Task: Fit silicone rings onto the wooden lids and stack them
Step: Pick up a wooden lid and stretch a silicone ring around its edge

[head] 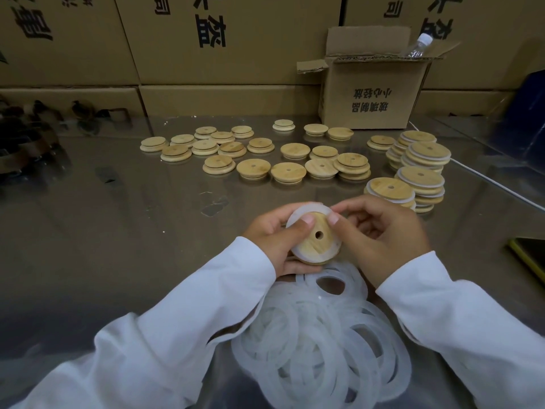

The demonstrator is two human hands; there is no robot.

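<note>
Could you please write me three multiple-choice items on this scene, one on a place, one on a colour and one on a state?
1. Where is the pile of loose silicone rings?
A. nearest the person
B. on a stack
C. far left

2. What colour are those rings?
A. black
B. translucent white
C. red

3. How is the cardboard box at the back right?
A. taped shut
B. flattened
C. open

Answers: 1 A, it lies below the left hand and right hand gripping a wooden lid; 2 B, they look milky; 3 C, raised flaps, a plastic bottle inside.
</note>
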